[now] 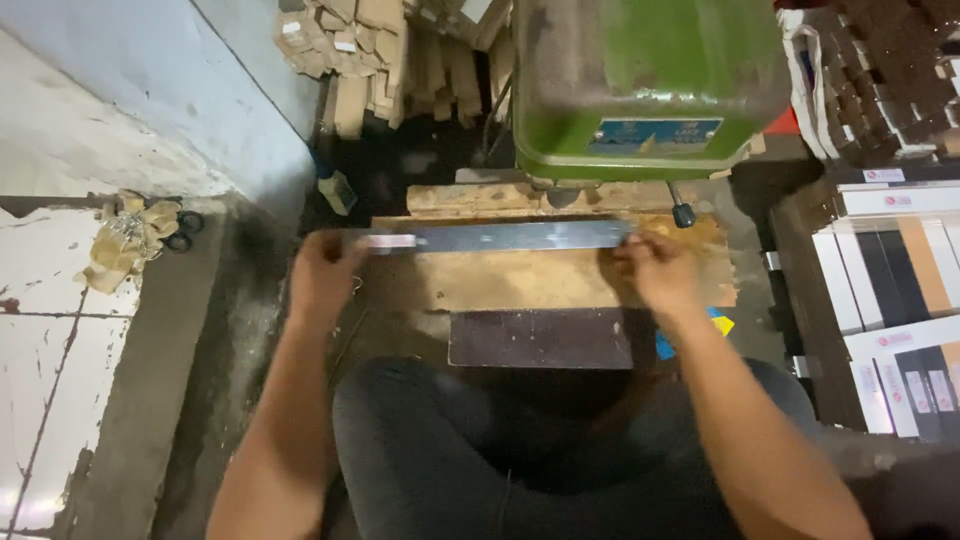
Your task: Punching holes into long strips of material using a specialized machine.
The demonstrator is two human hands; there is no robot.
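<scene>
A long, flat dark strip [500, 237] with a pale label near its left end lies across a worn wooden work board [520, 280]. My left hand [322, 272] grips the strip's left end. My right hand [655, 265] grips its right end. The strip sits level, just in front of a green machine [640, 80] that overhangs the board. A black knob on a lever [684, 215] hangs from the machine close to my right hand. My knees in dark trousers are below the board.
Stacks of boxed strips in white, black and tan packs [890, 270] fill the right side. Wooden offcuts [360, 50] are piled at the back. A crumpled pale rag [125, 240] lies on the left ledge beside a white tiled surface [50, 380]. A dark panel [540, 338] fronts the board.
</scene>
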